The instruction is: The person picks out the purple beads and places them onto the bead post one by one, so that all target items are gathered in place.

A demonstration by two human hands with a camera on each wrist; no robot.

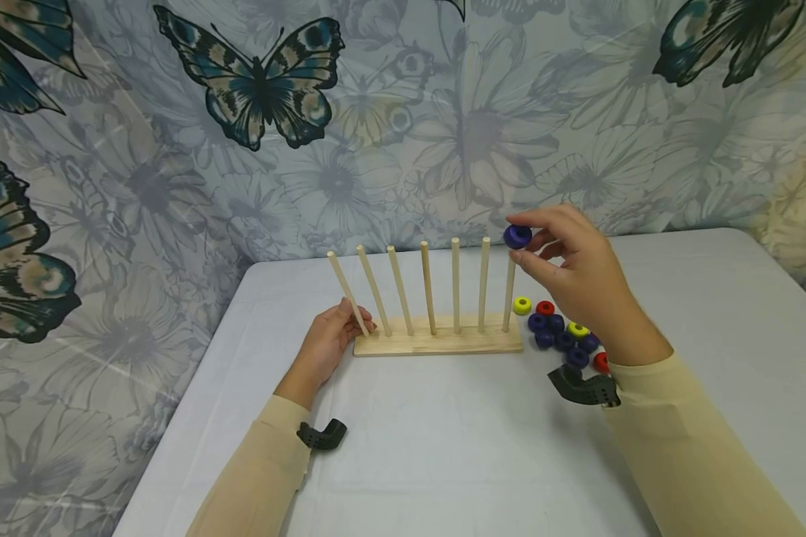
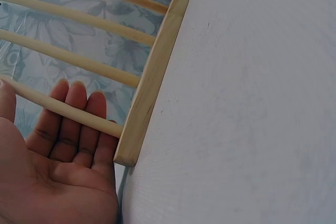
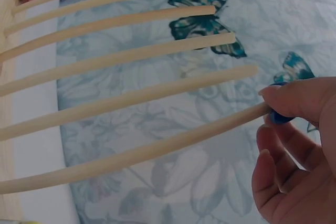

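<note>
A wooden peg rack (image 1: 436, 343) stands on the table, its several upright pegs bare along their shafts. At its left end my left hand (image 1: 329, 337) rests against the outermost peg (image 2: 79, 115), palm facing it. The extended fingers (image 2: 76, 124) lie behind that peg and the thumb is near its shaft. My right hand (image 1: 571, 261) pinches a dark blue bead (image 1: 517, 236) between thumb and index finger. That bead sits at the tip of the rightmost peg (image 3: 136, 153); whether the peg has entered its hole I cannot tell. The other right fingers are loosely bent.
Beside the rack's right end lies a cluster of loose beads: several dark blue beads (image 1: 564, 341), yellow beads (image 1: 522, 305) and red beads (image 1: 545, 308), partly under the right forearm. A white cloth covers the table (image 1: 416, 440). Butterfly-patterned fabric (image 1: 403, 112) hangs behind.
</note>
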